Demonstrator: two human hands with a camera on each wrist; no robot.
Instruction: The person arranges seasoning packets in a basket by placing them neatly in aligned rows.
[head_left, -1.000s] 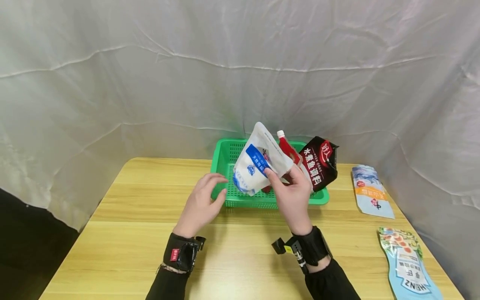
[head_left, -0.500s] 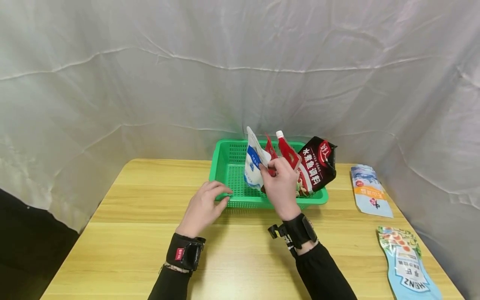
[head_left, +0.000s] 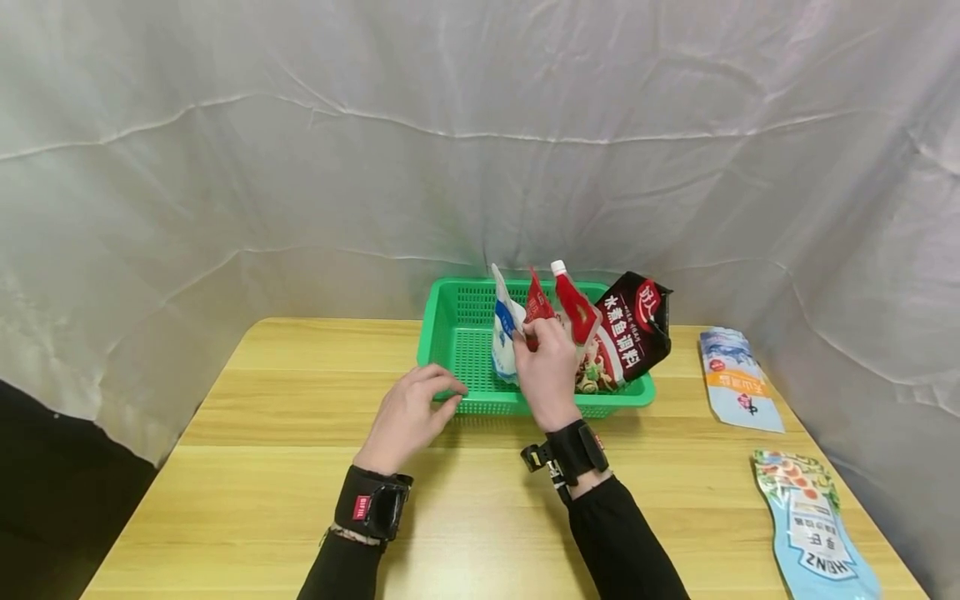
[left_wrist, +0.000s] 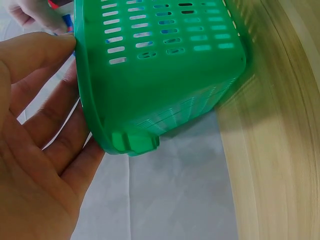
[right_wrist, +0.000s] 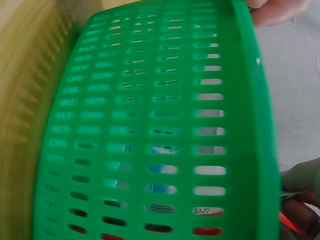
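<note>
right hand [head_left: 546, 372] pinches white pouch [head_left: 504, 337] in green basket [head_left: 457, 321]; left hand [head_left: 408, 414] relaxed on rim; black pouch [head_left: 633, 329] beside

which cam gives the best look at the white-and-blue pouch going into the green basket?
Head view. It shows the white-and-blue pouch upright in the green basket, the right hand pinching it with a red sachet. The right wrist view shows only blue patches through the basket's slots; the left wrist view shows only a blue sliver by the rim.

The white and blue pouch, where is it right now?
In the head view the white and blue pouch stands upright inside the green basket, pinched by the right hand, just left of the red sachet.
</note>
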